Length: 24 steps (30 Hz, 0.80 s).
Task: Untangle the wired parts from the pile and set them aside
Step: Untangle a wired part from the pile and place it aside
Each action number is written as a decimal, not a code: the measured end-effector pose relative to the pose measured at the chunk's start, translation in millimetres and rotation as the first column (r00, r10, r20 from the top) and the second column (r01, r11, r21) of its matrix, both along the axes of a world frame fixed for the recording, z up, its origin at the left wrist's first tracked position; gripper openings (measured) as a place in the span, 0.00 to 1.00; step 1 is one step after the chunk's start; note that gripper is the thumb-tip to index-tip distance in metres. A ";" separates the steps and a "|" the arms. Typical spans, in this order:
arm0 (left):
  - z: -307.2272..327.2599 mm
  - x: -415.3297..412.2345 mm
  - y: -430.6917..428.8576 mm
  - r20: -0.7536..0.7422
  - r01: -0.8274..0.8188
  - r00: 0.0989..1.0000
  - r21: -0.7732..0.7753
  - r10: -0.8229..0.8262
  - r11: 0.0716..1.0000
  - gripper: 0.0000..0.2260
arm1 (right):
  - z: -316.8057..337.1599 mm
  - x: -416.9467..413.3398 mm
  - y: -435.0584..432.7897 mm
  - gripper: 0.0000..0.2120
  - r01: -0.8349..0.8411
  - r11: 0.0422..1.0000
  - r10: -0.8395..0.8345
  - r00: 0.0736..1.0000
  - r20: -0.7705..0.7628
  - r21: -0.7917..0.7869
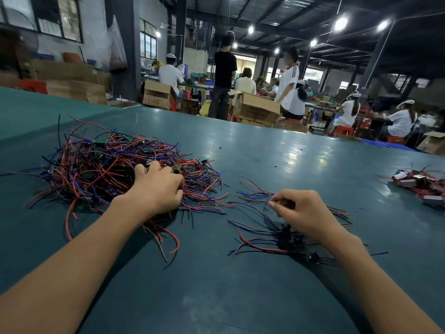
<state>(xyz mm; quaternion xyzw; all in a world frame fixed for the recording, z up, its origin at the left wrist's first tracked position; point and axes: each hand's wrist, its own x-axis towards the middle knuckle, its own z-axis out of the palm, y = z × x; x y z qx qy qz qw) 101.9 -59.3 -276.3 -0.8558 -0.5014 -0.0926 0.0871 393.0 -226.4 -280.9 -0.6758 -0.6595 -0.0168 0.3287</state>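
Now | left hand [159, 186] gripping pile [101, 165] at its right edge | right hand [303, 210], just right of pile, pinching a strand [252, 200] over set-aside bunch [284, 235] | best: pin pile, draw one part slowly

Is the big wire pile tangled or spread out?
Tangled: the pile is a heap of red, blue and black wires crossing every way; the left hand grips it.

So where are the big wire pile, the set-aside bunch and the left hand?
big wire pile [103, 165], head view, tangled middle
set-aside bunch [285, 235], head view, dark parts
left hand [159, 186], head view, its back
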 end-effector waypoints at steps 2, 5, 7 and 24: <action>-0.7 0.8 -0.5 -0.051 -0.020 0.999 -0.042 0.018 0.999 0.14 | -0.3 -0.7 -0.3 0.02 -0.001 1.000 0.001 1.000 -0.002 -0.002; -0.4 2.6 -1.6 -0.066 -0.043 0.997 -0.046 0.040 0.998 0.14 | -0.2 -1.7 -0.4 0.02 0.000 1.000 0.000 1.000 -0.004 -0.008; -1.3 3.4 -3.0 -0.085 -0.024 0.996 -0.027 0.021 0.999 0.14 | -0.3 -1.8 -0.2 0.02 0.002 1.000 -0.002 1.000 -0.006 -0.013; 14.8 20.7 -48.4 0.842 0.550 0.282 0.251 -0.460 0.797 0.09 | 6.1 -37.0 -1.6 0.04 -0.104 0.992 0.109 0.991 -0.075 0.069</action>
